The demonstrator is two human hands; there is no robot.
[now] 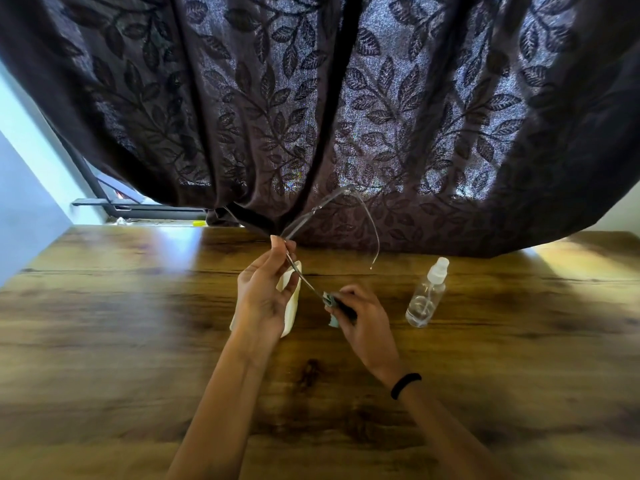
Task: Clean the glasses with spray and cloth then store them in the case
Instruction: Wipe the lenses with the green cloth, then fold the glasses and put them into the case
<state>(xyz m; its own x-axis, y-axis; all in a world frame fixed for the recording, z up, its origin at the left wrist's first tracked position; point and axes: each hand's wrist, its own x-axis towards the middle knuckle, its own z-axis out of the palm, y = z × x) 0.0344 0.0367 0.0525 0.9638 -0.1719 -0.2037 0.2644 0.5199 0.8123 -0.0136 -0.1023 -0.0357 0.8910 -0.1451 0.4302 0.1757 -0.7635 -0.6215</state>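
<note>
Glasses point(311, 233) are held up above the tabletop point(138, 341), between both hands. The left hand point(263, 296) pinches the frame near its upper part with thumb and fingertips; the right hand point(360, 315) is closed on a small blue-green cloth point(331, 304), pressed against the lower part of the frame. One temple arm curves free toward the curtain point(311, 98). The spray bottle point(426, 294) stands upright just right of the hands, untouched. A pale case point(290, 306) lies on the tabletop behind the left hand. Judging by this, wiping is under way; finishing it, folding the glasses and casing them are left.
</note>
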